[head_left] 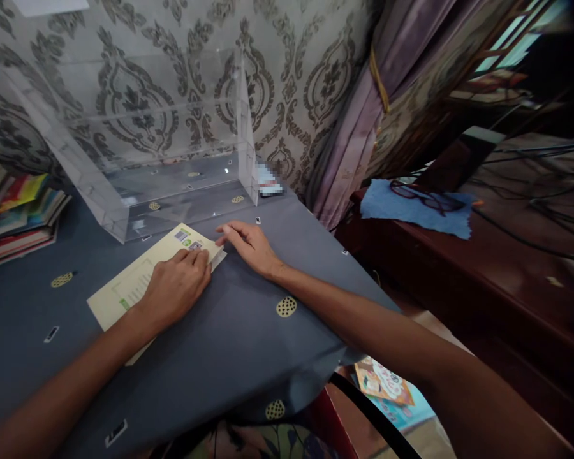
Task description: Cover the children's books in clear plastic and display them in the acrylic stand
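A pale yellow book (124,287) lies flat on the blue-grey tablecloth (229,344), its back cover up. My left hand (176,287) rests on the book's right end, fingers curled down against the cover near the barcode. My right hand (249,245) lies just right of the book, fingers stretched toward its upper right corner and touching the edge there. Neither hand lifts the book off the cloth.
A clear acrylic box (167,166) stands open-fronted right behind the book. A stack of colourful books (14,210) sits at the left edge. A dark wooden bench (483,255) on the right bears a blue cloth (411,207) with glasses. Another book (382,382) lies on the floor below.
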The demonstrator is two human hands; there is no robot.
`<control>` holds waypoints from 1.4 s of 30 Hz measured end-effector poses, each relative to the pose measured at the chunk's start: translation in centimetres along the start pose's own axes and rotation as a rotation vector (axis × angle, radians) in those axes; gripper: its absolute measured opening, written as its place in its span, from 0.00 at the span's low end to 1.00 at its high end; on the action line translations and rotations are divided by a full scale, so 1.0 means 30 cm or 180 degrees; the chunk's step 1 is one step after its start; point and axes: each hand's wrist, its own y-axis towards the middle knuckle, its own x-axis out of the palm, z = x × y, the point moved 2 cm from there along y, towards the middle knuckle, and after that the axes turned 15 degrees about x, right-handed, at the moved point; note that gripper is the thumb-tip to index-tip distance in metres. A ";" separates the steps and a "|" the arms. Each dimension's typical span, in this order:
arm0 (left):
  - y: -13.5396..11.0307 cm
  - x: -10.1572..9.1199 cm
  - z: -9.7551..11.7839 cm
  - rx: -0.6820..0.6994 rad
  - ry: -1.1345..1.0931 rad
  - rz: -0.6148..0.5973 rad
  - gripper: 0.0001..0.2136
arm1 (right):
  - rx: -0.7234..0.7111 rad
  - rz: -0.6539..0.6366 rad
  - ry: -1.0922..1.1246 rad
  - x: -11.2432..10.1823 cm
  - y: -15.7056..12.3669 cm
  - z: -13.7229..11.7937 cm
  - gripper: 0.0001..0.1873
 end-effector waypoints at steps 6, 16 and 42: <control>0.001 -0.012 -0.003 -0.0061 -0.0068 -0.0071 0.16 | -0.0133 -0.0017 0.0032 0.001 0.000 0.003 0.19; 0.000 -0.017 -0.009 -0.0105 -0.0196 -0.0078 0.15 | -0.0259 -0.0011 0.0111 0.000 -0.003 0.005 0.27; -0.007 0.010 0.011 0.0108 -0.0093 0.0059 0.15 | -0.0406 -0.0064 -0.1383 -0.004 -0.025 -0.012 0.26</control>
